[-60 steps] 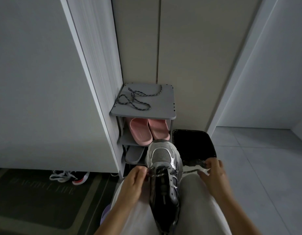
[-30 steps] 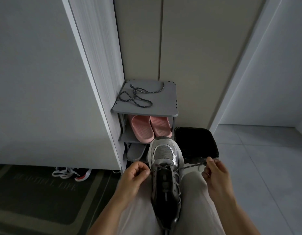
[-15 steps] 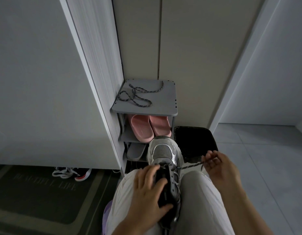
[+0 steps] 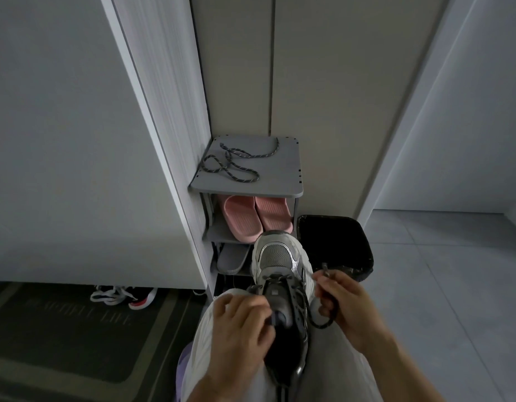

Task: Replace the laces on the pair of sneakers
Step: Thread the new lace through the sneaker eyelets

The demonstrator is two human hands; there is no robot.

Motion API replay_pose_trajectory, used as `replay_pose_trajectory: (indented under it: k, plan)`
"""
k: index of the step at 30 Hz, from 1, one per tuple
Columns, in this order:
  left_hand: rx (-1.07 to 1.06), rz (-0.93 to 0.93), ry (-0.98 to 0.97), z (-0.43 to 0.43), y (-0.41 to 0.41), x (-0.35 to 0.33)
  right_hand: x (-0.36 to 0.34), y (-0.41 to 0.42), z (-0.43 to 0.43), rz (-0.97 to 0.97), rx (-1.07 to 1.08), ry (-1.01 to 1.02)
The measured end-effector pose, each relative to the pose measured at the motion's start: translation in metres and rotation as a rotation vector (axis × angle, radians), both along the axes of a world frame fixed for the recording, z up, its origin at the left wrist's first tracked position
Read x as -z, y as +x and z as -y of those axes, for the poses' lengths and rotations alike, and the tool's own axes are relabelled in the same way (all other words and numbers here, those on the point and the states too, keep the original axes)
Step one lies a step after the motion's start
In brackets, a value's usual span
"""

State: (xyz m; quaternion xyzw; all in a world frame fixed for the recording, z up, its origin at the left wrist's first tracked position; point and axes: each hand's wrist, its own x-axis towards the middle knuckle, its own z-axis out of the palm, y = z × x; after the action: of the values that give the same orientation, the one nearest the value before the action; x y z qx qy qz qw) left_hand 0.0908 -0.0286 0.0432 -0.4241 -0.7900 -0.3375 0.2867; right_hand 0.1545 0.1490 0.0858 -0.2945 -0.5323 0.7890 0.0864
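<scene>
With the grey-and-silver mesh sneaker [image 4: 275, 261] wedged between our knees [image 4: 332, 361], our left hand [image 4: 241, 326] grips its tongue and our right hand [image 4: 345, 304] pinches the limp dark cord lace [image 4: 320, 326], best held near its stiff tip.

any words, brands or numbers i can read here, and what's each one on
"LIFE": the last word of a faint line of capitals on the dark floor mat; the word before it is too dim to read for sure.
The small patch on the tongue of the sneaker is too small and blurred to read.
Nothing readable shows on the shoe rack, the pink slippers or the black bin.
</scene>
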Motion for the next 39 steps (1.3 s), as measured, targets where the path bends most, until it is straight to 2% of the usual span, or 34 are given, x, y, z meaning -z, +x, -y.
replay_pose_trajectory:
  k: [3, 7, 9, 11, 14, 15, 17, 21, 24, 26, 28, 31, 33, 36, 39]
  plan:
    - [0.007, 0.054, 0.086, 0.002, -0.009, -0.016, -0.003, 0.001, 0.009, 0.001, -0.067, 0.045]
    - [0.084, 0.154, 0.010, 0.000, -0.004, -0.016, -0.008, -0.004, 0.008, -0.037, -0.026, 0.106]
    - [0.090, 0.317, -0.011, 0.003, -0.001, -0.006, -0.013, -0.006, 0.003, -0.069, -0.015, 0.120]
    - [0.101, 0.579, -0.013, 0.008, 0.001, 0.000, -0.019, -0.005, -0.002, -0.090, -0.061, 0.151]
    - [0.132, 0.930, 0.142, 0.014, 0.005, -0.007, -0.024, -0.003, -0.005, -0.076, -0.127, 0.260]
    - [0.126, 0.987, 0.226, 0.014, 0.005, -0.011, -0.025, -0.003, -0.006, -0.063, -0.140, 0.312]
    - [0.105, 0.953, 0.300, 0.012, 0.000, -0.017, -0.026, -0.004, -0.006, -0.040, -0.164, 0.370]
    - [0.045, 1.032, 0.218, -0.003, -0.011, -0.035, -0.029, -0.006, -0.002, -0.078, -0.241, 0.413]
    - [0.005, 1.314, 0.253, -0.014, -0.024, -0.059, -0.032, -0.006, 0.005, -0.131, -0.368, 0.554]
    - [0.136, 1.589, 0.309, -0.021, -0.034, -0.076, -0.033, -0.008, 0.006, -0.119, -0.441, 0.671]
    - [0.260, 1.716, 0.411, -0.029, -0.043, -0.086, -0.033, -0.009, 0.004, -0.059, -0.498, 0.779]
    - [0.259, 1.770, 0.551, -0.037, -0.053, -0.091, -0.031, -0.009, -0.005, 0.019, -0.549, 0.871]
    - [0.219, 1.764, 0.591, -0.036, -0.057, -0.090, -0.028, -0.007, -0.016, 0.068, -0.503, 0.896]
    - [0.150, 1.614, 0.439, -0.033, -0.052, -0.086, -0.019, -0.009, -0.026, 0.067, -0.402, 1.000]
    - [0.178, 1.526, 0.303, -0.040, -0.040, -0.085, -0.021, -0.021, -0.009, -0.095, -0.375, 1.030]
